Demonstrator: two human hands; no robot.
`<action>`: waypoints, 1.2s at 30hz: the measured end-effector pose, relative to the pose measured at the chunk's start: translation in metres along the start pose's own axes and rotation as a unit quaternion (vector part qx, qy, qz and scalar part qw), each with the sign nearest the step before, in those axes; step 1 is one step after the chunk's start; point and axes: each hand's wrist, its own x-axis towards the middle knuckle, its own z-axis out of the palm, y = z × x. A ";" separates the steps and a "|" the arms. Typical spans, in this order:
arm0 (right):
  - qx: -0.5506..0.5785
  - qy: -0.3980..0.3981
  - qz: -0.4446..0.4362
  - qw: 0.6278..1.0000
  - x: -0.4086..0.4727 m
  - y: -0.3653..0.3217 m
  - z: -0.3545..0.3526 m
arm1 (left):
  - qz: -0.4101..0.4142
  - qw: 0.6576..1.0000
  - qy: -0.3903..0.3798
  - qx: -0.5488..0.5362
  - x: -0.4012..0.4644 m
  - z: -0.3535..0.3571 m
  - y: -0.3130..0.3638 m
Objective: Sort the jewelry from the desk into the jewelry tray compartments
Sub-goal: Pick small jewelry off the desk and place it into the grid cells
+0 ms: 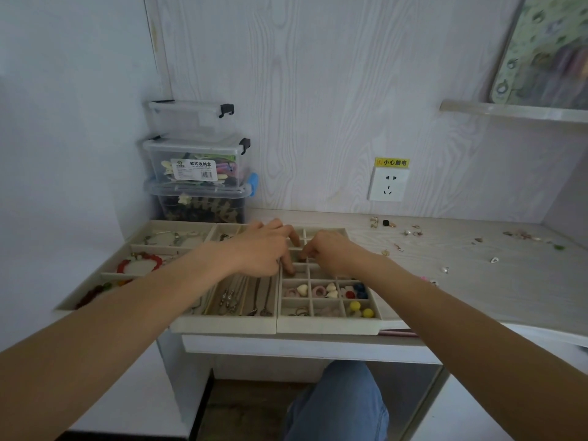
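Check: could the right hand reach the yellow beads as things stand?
Probably yes: the yellow beads lie uncovered in the tray's near-right compartment, just nearer than the right hand, with nothing between.

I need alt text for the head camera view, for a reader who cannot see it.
Both hands, left hand and right hand, reach into the small compartments of a beige jewelry tray on a desk. Loose jewelry pieces lie scattered on the desk at right; stacked clear boxes stand behind the trays.

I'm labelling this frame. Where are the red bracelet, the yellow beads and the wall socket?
red bracelet [140, 263]: head view, its beaded loop.
yellow beads [355, 305]: head view, the upper bead.
wall socket [388, 184]: head view, its faceplate.
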 end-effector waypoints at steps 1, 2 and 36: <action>0.002 0.000 0.000 1.000 -0.001 -0.001 0.000 | -0.003 1.000 0.004 -0.011 0.000 0.001 0.000; 0.006 0.001 -0.001 1.000 -0.002 -0.002 -0.001 | -0.006 0.999 0.017 -0.029 0.000 0.001 -0.001; 0.094 0.108 0.073 0.987 -0.057 0.067 -0.037 | -0.137 0.975 0.149 -0.090 0.055 -0.017 0.037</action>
